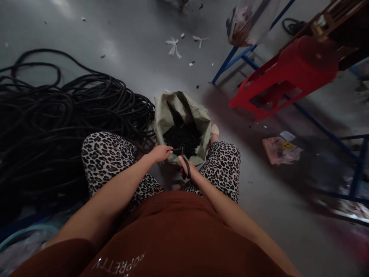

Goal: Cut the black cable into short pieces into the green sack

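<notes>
I sit with my knees apart over an open woven sack that holds several small black pieces. My left hand pinches a thin black cable end just above the sack's near rim. My right hand grips black-handled scissors, whose blades point toward the cable end at the left hand. Both hands hover close together over the sack's opening.
A large tangle of black cable lies on the floor to my left. A red plastic stool lies tipped at the right by a blue metal frame. Paper scraps and a pink packet litter the grey floor.
</notes>
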Available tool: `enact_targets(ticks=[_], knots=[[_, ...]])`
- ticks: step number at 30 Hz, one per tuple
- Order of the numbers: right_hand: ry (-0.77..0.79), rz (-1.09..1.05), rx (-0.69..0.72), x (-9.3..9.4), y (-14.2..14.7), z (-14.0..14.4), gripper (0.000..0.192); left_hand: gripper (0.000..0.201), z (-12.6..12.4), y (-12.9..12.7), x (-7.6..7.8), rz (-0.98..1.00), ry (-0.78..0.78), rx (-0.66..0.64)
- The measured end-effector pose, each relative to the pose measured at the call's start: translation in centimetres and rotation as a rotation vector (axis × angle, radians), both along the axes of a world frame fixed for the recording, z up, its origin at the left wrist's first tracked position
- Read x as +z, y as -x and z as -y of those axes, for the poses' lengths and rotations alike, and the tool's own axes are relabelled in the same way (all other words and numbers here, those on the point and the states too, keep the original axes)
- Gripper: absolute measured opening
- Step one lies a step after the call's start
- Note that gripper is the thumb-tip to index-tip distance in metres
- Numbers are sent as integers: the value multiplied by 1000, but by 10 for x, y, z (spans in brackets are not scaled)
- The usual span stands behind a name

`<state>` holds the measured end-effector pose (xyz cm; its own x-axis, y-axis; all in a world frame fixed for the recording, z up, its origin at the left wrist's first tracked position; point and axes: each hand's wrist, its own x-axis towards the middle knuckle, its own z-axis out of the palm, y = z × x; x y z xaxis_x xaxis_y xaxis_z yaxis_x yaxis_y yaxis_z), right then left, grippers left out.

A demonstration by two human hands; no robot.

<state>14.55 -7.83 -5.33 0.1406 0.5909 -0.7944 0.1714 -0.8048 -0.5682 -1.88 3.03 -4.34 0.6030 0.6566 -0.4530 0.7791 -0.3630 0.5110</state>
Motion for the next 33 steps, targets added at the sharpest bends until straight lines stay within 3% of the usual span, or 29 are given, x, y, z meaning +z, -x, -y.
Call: enact_targets(ticks=[7,21,33], knots=[[23,43,51,11,1,1,55,35,-1,-1,-1,8,-25,-1],[6,111,120,15,-1,4,51,34,-1,-2,0,-15,-29,-4],[32,88,96,18,-4,10,51,33,-2,-3,1,-42,-38,4]])
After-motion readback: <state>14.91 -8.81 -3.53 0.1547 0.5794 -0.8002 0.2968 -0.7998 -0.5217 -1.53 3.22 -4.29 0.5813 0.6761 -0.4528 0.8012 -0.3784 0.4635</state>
